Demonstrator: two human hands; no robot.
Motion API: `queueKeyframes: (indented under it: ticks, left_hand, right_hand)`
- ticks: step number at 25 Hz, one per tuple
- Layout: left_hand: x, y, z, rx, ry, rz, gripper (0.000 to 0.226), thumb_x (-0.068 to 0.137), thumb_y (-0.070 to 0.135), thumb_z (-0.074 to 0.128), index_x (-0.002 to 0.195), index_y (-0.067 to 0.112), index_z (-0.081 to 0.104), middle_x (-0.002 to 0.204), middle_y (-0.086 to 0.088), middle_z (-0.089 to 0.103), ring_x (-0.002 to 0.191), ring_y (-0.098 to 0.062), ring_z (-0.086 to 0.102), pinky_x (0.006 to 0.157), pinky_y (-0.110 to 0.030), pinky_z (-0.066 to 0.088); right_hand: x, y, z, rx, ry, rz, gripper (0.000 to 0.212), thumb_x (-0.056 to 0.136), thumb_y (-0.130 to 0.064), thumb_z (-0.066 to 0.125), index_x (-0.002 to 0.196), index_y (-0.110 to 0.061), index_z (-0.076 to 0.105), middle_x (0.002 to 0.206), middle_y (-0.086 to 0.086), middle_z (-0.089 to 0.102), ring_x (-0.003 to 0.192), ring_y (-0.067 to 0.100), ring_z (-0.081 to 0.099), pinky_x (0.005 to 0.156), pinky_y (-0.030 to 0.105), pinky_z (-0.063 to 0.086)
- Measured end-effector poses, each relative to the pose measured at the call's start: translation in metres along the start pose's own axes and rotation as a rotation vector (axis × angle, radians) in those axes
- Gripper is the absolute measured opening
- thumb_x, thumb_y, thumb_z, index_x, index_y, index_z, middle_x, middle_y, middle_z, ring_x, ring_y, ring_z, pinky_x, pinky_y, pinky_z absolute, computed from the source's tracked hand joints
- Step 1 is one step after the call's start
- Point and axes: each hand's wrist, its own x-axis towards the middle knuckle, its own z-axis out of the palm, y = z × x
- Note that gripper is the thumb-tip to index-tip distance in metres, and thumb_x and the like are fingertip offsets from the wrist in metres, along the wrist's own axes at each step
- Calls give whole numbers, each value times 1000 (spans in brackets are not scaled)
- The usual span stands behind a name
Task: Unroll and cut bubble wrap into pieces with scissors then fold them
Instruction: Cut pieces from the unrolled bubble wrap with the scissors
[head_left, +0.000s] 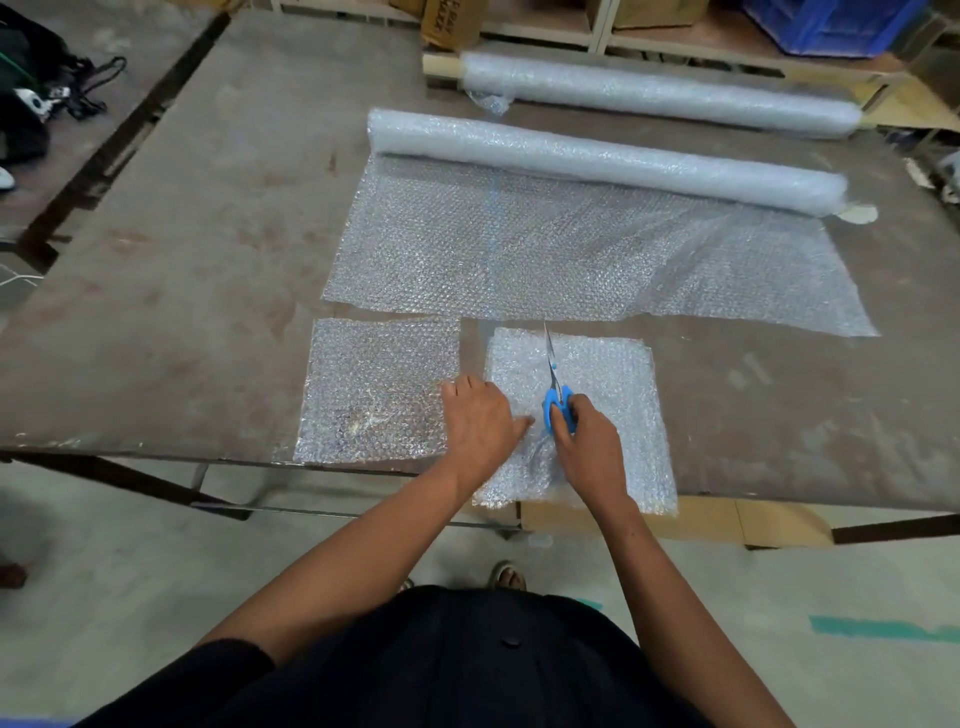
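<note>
Head view: I can't read the print on the cardboard box (451, 23). My right hand (589, 441) grips blue scissors (556, 387) over a bubble wrap piece (613, 410) overhanging the table (182, 260) edge; my left hand (480, 421) presses flat beside. A cut square (379, 389) lies left of my fingers, the roll (597, 161) beyond.
</note>
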Motion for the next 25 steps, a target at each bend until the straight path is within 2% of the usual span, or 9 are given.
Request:
queueKeyframes:
  ticks: [2, 5, 9, 12, 14, 17, 19, 23, 25]
  left_hand:
    - [0, 18, -4, -12, -35, -58, 65, 97, 72, 54, 115, 11, 66, 113, -10, 63, 107, -27, 56, 93, -45, 40]
    - [2, 33, -3, -300, -32, -126, 50, 97, 50, 70, 125, 10, 61, 121, -10, 64, 115, -29, 60, 97, -42, 48]
    - [10, 32, -13, -994, -130, -221, 55, 93, 22, 81, 131, 12, 42, 113, 1, 56, 98, -18, 62, 66, -13, 45]
    - [20, 19, -27, -1564, -245, -290, 85, 83, 16, 90, 145, 21, 33, 153, -5, 45, 131, -23, 53, 101, -30, 52]
    - [24, 3, -40, -1756, -243, -254, 97, 82, 15, 90, 156, 25, 27, 160, 1, 36, 140, -19, 43, 100, -25, 49]
    - [28, -36, -48, -1803, -199, -194, 104, 84, 16, 89, 163, 34, 22, 167, 1, 31, 143, -18, 44, 107, -32, 51]
    - [28, -68, -52, -1806, -164, -184, 99, 88, 14, 85, 164, 35, 25, 162, 6, 38, 135, -15, 54, 100, -30, 56]
    - [23, -151, -41, -1628, -123, -294, 91, 92, 23, 80, 165, 34, 28, 153, 22, 29, 141, -5, 34, 110, -31, 32]
    - [18, -193, -28, -1611, -122, -368, 93, 84, 29, 87, 161, 34, 36, 158, 16, 44, 141, -14, 50, 111, -37, 43]
  right_hand:
    - [4, 7, -6, 50, -37, 0, 25, 109, -42, 54, 98, -20, 56, 77, 2, 62, 66, 23, 59, 59, 41, 46]
    - [12, 15, -16, 77, -97, -10, 28, 110, -44, 52, 96, -20, 55, 79, 3, 63, 65, 22, 57, 62, 45, 48]
    - [21, 12, -24, 150, -43, -32, 27, 110, -45, 53, 100, -20, 58, 88, 0, 67, 75, 23, 64, 67, 48, 52]
    - [31, -8, -25, 230, 67, -57, 29, 109, -49, 50, 101, -22, 59, 90, -5, 67, 74, 17, 63, 66, 50, 53]
    - [37, -27, -21, 273, 132, -66, 32, 107, -53, 47, 103, -24, 58, 89, -9, 66, 75, 14, 63, 71, 53, 54]
    - [43, -65, -5, 302, 188, -96, 30, 107, -51, 44, 107, -24, 59, 92, -9, 68, 81, 15, 65, 85, 57, 54]
    - [43, -92, 11, 306, 190, -132, 31, 108, -51, 42, 111, -25, 58, 95, -7, 71, 84, 16, 67, 89, 56, 54]
    - [35, -144, 55, 274, 128, -202, 33, 108, -53, 39, 111, -25, 56, 93, -6, 73, 80, 19, 66, 86, 54, 54]
    - [28, -166, 80, 256, 74, -229, 34, 108, -52, 38, 109, -23, 55, 89, -5, 71, 77, 22, 65, 84, 54, 53]
